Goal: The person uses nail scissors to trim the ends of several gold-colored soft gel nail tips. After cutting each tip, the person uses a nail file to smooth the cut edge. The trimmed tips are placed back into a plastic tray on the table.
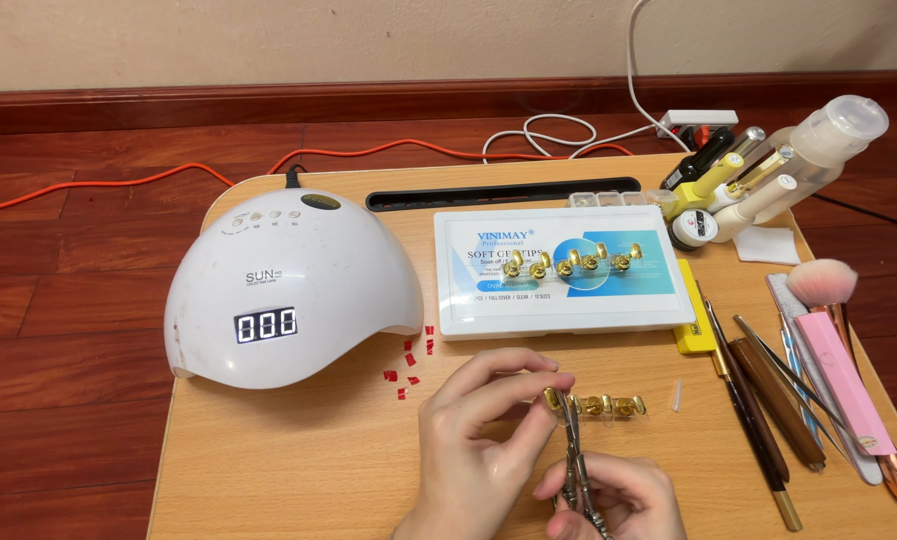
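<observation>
In the head view, the left hand (479, 430) is curled, its thumb and forefinger pinched together on a small gold-coloured nail-tip holder (552, 398) at the near middle of the light wooden lap table (299, 460). The right hand (619, 495), low at the picture's edge, is closed around the handles of slim steel nippers (575, 455), whose tip points up and meets the pinched holder. Just right of the fingers, a short row of matching gold holders (614, 405) lies on the wood, touching or nearly touching the held one; which, cannot be told.

Behind the hands lies a flat, white rectangular plastic box with a blue-and-white printed label (561, 272), and five more gold holders (572, 263) stand on its lid. To the left sits a white domed nail lamp with a lit digit display (289, 285); small red scraps (409, 360) are scattered between the lamp and the box. A yellow flat tool (695, 320) sticks out at the box's right edge. At the table's far right corner, bottles (759, 180) stand crowded together.
</observation>
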